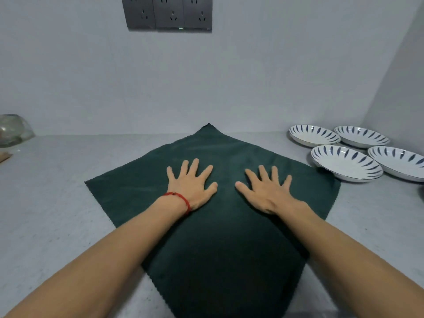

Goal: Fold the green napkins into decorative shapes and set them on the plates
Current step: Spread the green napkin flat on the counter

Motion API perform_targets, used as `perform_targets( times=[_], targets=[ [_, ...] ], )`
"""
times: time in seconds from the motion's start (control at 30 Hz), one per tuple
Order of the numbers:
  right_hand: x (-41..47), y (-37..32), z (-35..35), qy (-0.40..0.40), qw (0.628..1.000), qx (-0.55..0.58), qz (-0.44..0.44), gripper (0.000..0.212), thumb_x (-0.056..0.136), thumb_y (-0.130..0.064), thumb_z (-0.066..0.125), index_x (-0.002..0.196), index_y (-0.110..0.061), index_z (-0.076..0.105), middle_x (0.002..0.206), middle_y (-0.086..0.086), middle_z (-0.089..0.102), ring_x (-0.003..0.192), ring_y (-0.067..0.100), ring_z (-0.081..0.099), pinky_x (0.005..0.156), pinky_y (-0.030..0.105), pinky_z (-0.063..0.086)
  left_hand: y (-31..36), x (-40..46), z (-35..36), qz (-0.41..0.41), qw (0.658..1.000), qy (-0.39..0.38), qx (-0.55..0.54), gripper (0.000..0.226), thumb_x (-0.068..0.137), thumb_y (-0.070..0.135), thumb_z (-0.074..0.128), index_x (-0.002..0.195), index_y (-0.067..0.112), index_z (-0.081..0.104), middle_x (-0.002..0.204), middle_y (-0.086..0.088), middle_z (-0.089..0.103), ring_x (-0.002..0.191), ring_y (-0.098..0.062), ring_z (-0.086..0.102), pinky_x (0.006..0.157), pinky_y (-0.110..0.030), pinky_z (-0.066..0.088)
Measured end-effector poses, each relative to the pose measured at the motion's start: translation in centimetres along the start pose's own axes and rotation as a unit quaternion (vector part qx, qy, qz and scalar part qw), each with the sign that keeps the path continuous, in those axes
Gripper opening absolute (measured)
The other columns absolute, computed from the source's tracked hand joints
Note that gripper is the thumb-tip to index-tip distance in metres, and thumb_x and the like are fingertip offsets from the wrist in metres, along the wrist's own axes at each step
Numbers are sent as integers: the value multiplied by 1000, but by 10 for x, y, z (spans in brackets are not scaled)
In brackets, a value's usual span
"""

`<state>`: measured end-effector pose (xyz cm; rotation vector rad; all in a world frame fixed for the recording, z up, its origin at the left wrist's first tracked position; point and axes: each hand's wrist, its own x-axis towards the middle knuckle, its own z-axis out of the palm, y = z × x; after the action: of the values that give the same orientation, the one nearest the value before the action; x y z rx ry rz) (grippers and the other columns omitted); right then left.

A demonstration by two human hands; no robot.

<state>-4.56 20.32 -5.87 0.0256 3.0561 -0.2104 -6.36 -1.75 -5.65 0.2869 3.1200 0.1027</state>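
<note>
A dark green napkin lies spread flat as a diamond on the grey counter, one corner pointing at the back wall. My left hand, with a red string at the wrist, presses flat on it with fingers spread. My right hand lies flat beside it on the cloth, fingers spread too. Several white plates with blue leaf marks stand at the back right; the nearest plate touches the napkin's right corner.
The grey counter meets a wall at the back and another at the right. A clear bag or glass object sits at the far left edge. Dark wall sockets hang above.
</note>
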Motion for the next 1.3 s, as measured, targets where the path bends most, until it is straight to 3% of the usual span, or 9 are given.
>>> perform_targets(
  times=[0.1,0.5,0.6,0.67,0.77,0.87,1.0,1.17,1.3],
  targets=[
    [-19,-2,13,-3,999,-9,39,83,89,-82,6,159,-40,-5,169,5,-12,153,39,-16,113,74,-9,11,-37,12,55,998,5,10,62,94,70,13,153,54,-1,168,7,-5,154,-27,-7,119,-61,-5],
    [-36,-13,4,-38,998,27,30,87,89,-82,11,160,-35,-3,169,8,-13,153,39,-17,112,75,-9,0,-45,9,49,998,-44,-9,61,93,75,11,150,59,-3,167,11,-6,154,-23,-9,120,-59,-7],
    [-61,-17,4,50,998,15,-33,76,93,-74,21,157,-33,21,167,6,15,153,37,8,118,68,5,-1,-48,8,51,997,-50,-18,61,94,73,13,151,58,-1,167,11,-6,154,-23,-11,119,-60,-7],
    [-93,-23,-1,125,974,49,-180,56,93,-66,35,136,-33,50,142,-5,51,135,23,43,114,52,31,-1,-54,6,56,998,-21,-19,61,95,70,17,153,54,8,168,9,-2,153,-25,-16,118,-63,-10],
    [-149,-30,-10,38,913,188,-360,23,87,-52,65,97,-31,66,93,-15,61,88,9,59,82,31,49,0,-78,-2,158,981,111,-24,59,91,59,30,146,40,42,160,2,30,152,-31,10,120,-61,10],
    [-170,-32,-5,-74,904,154,-393,34,77,-61,75,93,-33,62,91,-15,54,87,11,55,77,29,48,3,-117,-8,296,935,116,-156,35,87,34,54,120,28,64,126,7,57,122,-18,49,104,-42,40],
    [-167,-37,-7,-116,895,164,-397,30,76,-52,82,85,-29,65,86,-11,55,85,12,55,75,28,47,-1,-147,3,302,930,107,-179,21,86,29,63,106,34,66,103,14,53,96,-11,49,86,-41,44],
    [-167,-42,-18,-153,898,195,-363,21,80,-38,84,80,-22,70,80,-5,61,71,9,55,63,16,40,-10,-158,-4,291,918,76,-260,25,82,18,71,102,32,70,100,16,59,99,-8,55,91,-33,45],
    [-175,-46,-17,-131,888,167,-407,27,78,-41,84,87,-23,67,87,-11,59,79,6,54,69,15,40,-15,-163,-1,286,923,57,-252,19,85,27,73,101,37,68,105,15,59,103,-10,53,95,-36,43]
  ],
)
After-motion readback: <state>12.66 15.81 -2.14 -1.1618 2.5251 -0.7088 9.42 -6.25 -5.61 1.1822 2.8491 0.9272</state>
